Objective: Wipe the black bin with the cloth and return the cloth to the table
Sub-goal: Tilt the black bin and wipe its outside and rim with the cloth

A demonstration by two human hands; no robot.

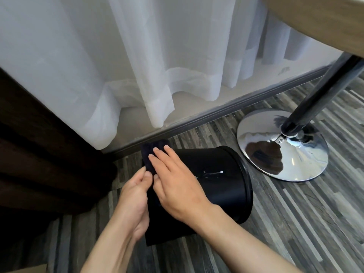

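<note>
1. My right hand [177, 186] lies flat on the cloth [155, 154], fingers stretched and close together, and presses it against the black bin [220, 184]; it does not clamp the cloth, it only pushes it down on the wall of the bin

2. My left hand [136, 196] is closed on the near edge of the cloth, thumb against the fingertips, and at the same time it leans on the side of the bin, I think to keep it from rolling

3. The cloth is dark, almost the same colour as the bin, so I cannot tell exactly where its lower edge ends; its far corner stands out past the base end of the bin, toward the skirting

4. The bin lies on its side on the striped floor [295, 223], the rim end turned to the right, near the chrome foot [283, 150] of the table [325, 22] but apart from it; the white curtain [157, 66] hangs behind

5. I judge the step in hand is the wiping itself, at the base end of the outer wall

6. The next move calls for a steady stroke of the right hand along the wall toward the rim, where small pale marks [212, 173] show, with the left hand holding the bin; after that the cloth must go up to the table top
</note>
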